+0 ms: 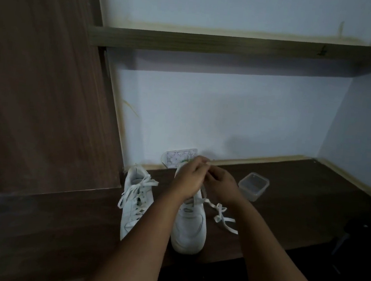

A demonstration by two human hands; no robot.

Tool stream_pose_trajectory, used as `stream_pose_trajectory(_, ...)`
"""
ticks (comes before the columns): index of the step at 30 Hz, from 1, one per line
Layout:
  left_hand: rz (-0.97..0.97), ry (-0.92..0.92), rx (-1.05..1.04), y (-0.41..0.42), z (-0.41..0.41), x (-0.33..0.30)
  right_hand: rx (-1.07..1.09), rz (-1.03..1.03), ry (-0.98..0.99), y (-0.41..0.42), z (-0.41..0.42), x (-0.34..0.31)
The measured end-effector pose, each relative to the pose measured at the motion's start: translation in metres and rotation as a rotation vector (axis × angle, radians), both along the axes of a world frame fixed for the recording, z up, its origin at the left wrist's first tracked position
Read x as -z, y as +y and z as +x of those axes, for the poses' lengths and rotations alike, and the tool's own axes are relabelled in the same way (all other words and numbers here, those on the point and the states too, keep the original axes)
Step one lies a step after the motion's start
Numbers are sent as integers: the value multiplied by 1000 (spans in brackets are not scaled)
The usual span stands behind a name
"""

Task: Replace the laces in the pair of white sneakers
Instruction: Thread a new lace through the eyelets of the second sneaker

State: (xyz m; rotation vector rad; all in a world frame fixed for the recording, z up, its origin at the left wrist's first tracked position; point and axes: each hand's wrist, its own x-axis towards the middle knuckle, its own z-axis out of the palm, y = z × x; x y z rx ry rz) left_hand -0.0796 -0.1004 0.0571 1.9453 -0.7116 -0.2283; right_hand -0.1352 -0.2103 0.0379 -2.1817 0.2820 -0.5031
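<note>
With my left hand (187,179) and right hand (220,182) pinching the flat white lace (222,215) above the white leather sneaker (190,227), I should draw it out evenly, eyelet by eyelet.

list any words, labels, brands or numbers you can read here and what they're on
No text can be read anywhere in this dim view.
Packet leaning on the wall behind the hands: a printed pattern shows, too blurred to read.
Left sneaker and right sneaker: no brand mark or lettering can be made out.
Clear plastic container: no label visible.
Loose lace on the desk: plain.
</note>
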Motion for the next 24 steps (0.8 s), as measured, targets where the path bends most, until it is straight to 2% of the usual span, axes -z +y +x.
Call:
stream_pose_trajectory(2, 72, 51, 94, -1, -8, -1, 17, -54, -3, -5, -3, -5)
stream_pose_trajectory(4, 85, -2, 36, 2, -2, 10, 13, -73, 24, -18, -9, -5)
stream_pose_trajectory(6, -83, 91, -78, 6, 10, 16, 9, 41, 101, -37, -19, -1)
stream_pose_trajectory(8, -207, 217, -245, 13, 24, 19, 144, 121, 126, -61, -30, 8)
stream_pose_trajectory(9, -178, 218, -312, 17, 30, 22, 271, 134, 99, -72, -34, 15)
stream_pose_trajectory(11, 82, 53, -328, 20, 32, 29, 474, 120, 80, -85, -32, 28)
stream_pose_trajectory(12, 179, -58, -278, 19, 27, 28, 462, 99, 114, -80, -29, 29)
stream_pose_trajectory(14, 117, -149, -77, 7, 13, 22, 241, 108, 149, -60, -16, 27)
stream_pose_trajectory(16, -49, 4, 118, -5, -2, 13, 48, 135, 94, -36, -7, 18)
stream_pose_trajectory(17, -62, 51, 158, -8, -7, 10, -2, 119, 60, -27, -5, 12)
stream_pose_trajectory(21, 102, 10, 155, 2, 2, 12, 35, 80, -26, -32, -12, 4)
stream_pose_trajectory(24, -79, 65, 35, 17, 21, 8, 100, 262, 4, -53, -23, 14)
